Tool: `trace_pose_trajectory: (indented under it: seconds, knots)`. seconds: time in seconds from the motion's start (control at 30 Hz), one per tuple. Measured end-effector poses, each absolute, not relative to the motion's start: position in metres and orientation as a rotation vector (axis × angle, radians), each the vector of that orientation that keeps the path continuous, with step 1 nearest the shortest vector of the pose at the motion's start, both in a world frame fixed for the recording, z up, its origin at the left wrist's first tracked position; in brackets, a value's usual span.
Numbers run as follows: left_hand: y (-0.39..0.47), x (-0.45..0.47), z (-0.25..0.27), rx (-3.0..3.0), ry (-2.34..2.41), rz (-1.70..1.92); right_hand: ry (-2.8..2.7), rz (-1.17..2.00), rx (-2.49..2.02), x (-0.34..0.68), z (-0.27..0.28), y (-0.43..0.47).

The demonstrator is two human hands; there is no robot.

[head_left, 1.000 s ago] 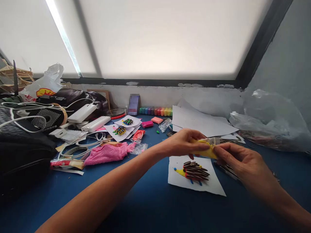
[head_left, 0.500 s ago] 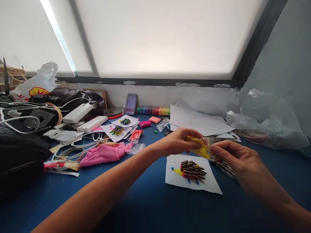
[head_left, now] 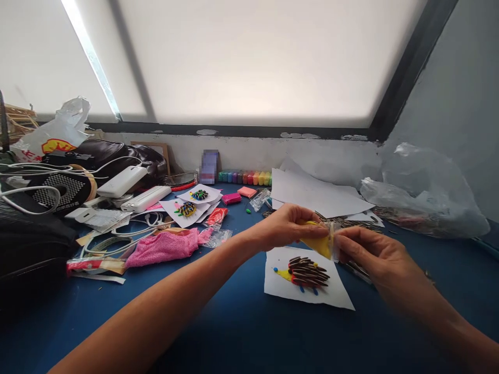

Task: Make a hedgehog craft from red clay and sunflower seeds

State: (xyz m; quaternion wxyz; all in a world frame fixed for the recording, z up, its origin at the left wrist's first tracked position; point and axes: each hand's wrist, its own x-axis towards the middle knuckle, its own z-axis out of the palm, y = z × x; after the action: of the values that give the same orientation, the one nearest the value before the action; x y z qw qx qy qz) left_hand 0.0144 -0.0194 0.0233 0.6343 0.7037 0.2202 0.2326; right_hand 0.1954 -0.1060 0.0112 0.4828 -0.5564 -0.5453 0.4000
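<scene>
Between my hands is a small clear plastic bag (head_left: pixel 334 242) with yellow modelling clay (head_left: pixel 317 243) in it. My left hand (head_left: pixel 290 226) pinches the clay end, fingers closed. The fingertips of my right hand (head_left: pixel 370 249) are pressed together on the clear edge of the bag. Just below, a sheet of white paper (head_left: pixel 327 301) lies on the table, bearing a hedgehog figure (head_left: pixel 310 272) with a yellow clay snout, a blue nose, blue feet and spines of dark striped seeds. More seeds (head_left: pixel 356 270) lie partly behind my right hand.
White sheets (head_left: pixel 315 192) and a plastic bag (head_left: pixel 432 192) lie at the back right. Coloured clay packs (head_left: pixel 245 178) line the wall. Two smaller clay figures on paper (head_left: pixel 187 209), a pink cloth (head_left: pixel 163 248), power banks (head_left: pixel 146 199) and cables are on the left.
My hands have shifted very slightly, and the yellow clay bag has turned a little between them. The whole view has moved a touch; the paper and hedgehog stay in place.
</scene>
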Motion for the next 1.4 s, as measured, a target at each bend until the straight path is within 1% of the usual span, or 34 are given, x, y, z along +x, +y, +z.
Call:
trace_pose_trajectory:
  seconds: [0.23, 0.5, 0.87, 1.4]
  knots:
    - [-0.0196, 0.0187, 0.0218, 1.592, 0.487, 0.583, -1.384, 0.866, -1.434, 0.1928, 0.0124, -0.1075]
    - [-0.0199, 0.0188, 0.0201, 1.595, 0.461, 0.557, -1.424, 0.828, -1.447, 0.1915, 0.0152, -0.1087]
    - [-0.0194, 0.0175, 0.0216, 1.661, 0.506, 0.545, -1.353, 0.982, -1.352, 0.1918, 0.0102, -0.1060]
    - [-0.0206, 0.0193, 0.0211, 1.649, 0.579, 0.630, -1.447, 0.895, -1.470, 0.1933, 0.0111, -0.1083]
